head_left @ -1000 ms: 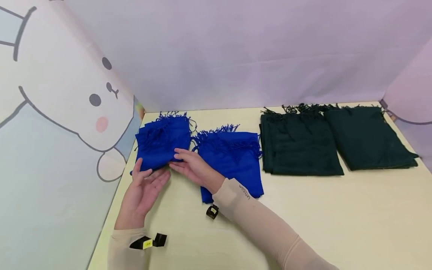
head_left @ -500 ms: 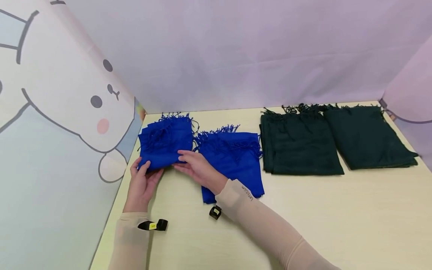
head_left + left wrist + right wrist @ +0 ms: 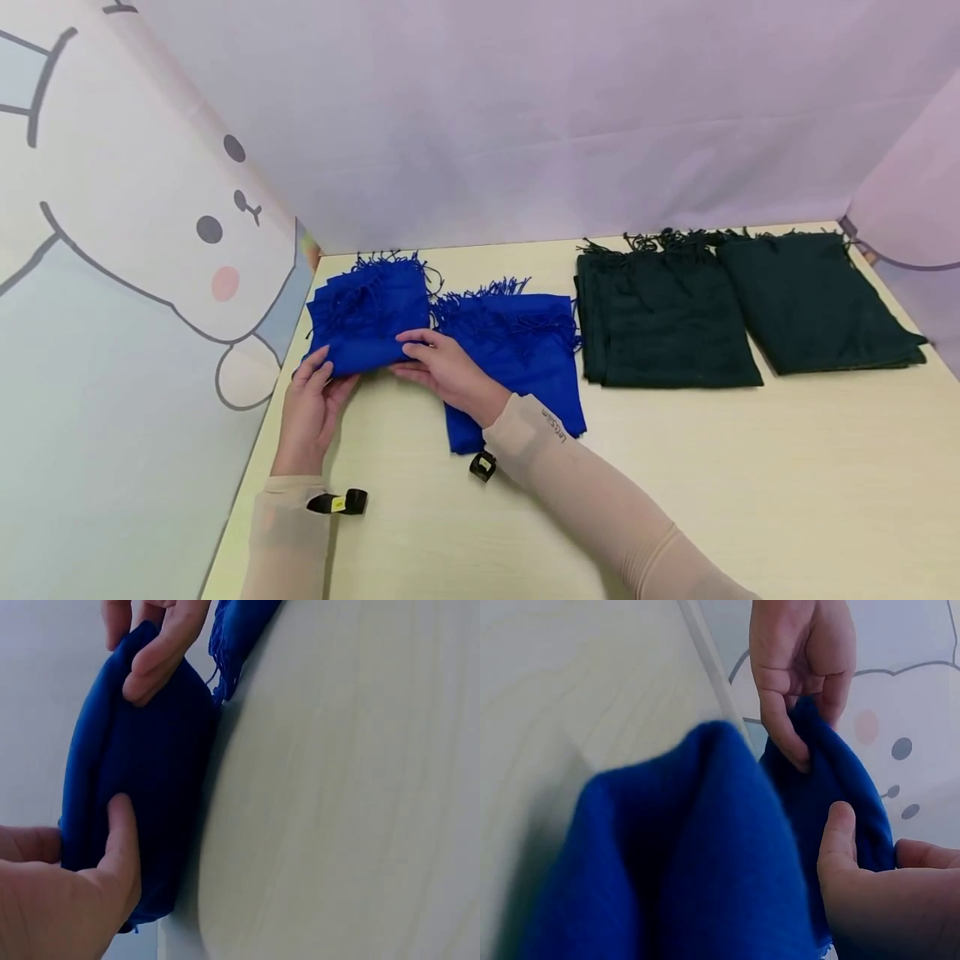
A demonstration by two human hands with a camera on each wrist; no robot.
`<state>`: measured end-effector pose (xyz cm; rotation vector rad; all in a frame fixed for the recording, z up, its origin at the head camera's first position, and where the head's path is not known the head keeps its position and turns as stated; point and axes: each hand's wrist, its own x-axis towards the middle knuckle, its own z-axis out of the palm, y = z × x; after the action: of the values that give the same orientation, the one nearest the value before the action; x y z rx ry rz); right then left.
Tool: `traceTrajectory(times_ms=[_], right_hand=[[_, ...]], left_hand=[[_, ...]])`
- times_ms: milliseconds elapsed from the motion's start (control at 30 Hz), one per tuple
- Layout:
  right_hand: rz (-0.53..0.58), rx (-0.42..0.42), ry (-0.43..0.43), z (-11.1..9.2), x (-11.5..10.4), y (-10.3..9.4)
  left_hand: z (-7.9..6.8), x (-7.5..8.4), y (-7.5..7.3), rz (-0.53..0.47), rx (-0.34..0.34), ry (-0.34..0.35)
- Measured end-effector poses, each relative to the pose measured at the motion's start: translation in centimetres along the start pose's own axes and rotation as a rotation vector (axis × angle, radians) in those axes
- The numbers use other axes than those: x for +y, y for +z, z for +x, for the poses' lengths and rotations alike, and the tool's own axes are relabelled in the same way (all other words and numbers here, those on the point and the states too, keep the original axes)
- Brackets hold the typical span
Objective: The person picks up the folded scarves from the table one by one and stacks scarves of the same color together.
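A folded blue fringed scarf lies at the table's far left, its tassels toward the back wall. My left hand grips its near left corner, fingers over the top and thumb beneath. At the near right part of the same edge, my right hand pinches the cloth. Seen from the left wrist, the folded edge is held up off the table between both hands. A second folded blue scarf lies just to the right, partly under my right forearm; it fills the front of the right wrist view.
Two folded dark green fringed scarves, a left one and a right one, lie side by side at the right. A pale curtain backs the table. A wall with a cartoon print borders the left edge.
My left hand has gone from open beside the blue scarf's near edge to gripping its left corner. My right hand stays at the right part of that edge, shifted slightly right.
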<state>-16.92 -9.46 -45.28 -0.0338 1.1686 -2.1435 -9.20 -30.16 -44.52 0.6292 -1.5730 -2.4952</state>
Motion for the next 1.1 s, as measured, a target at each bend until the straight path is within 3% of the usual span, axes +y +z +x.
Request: traceTrajectory(times_ms=[133,233,333,433,633,933,1100], right_hand=[[-0.013,0.002,0.024,0.1,-0.1,-0.3],[-0.035,0.007,0.049,0.3,-0.1,-0.6],[-0.056,0.007,0.079,0.4,0.0,-0.9],[-0.062,0.013,0.104,0.5,0.2,-1.2],[-0.1,0.052,0.096,0.6,0.3,-1.2],[-0.18,0.085,0.017,0.4,-0.7,-1.2],[-0.284,0.073,-0.046,0.2,-1.2,-1.4]], left_hand=[[0.2,0.2,-0.2,0.152,-0.082,-0.017],[0.5,0.3,-0.6,0.297,-0.143,-0.071],[0.9,0.4,-1.0,0.369,-0.149,-0.124],[1.2,0.2,-1.2,0.342,-0.083,-0.133],[1.7,-0.3,-1.0,0.277,0.005,-0.05],[0.8,0.7,-0.3,0.196,0.093,0.006],[0.5,1.2,0.5,0.105,0.144,0.033]])
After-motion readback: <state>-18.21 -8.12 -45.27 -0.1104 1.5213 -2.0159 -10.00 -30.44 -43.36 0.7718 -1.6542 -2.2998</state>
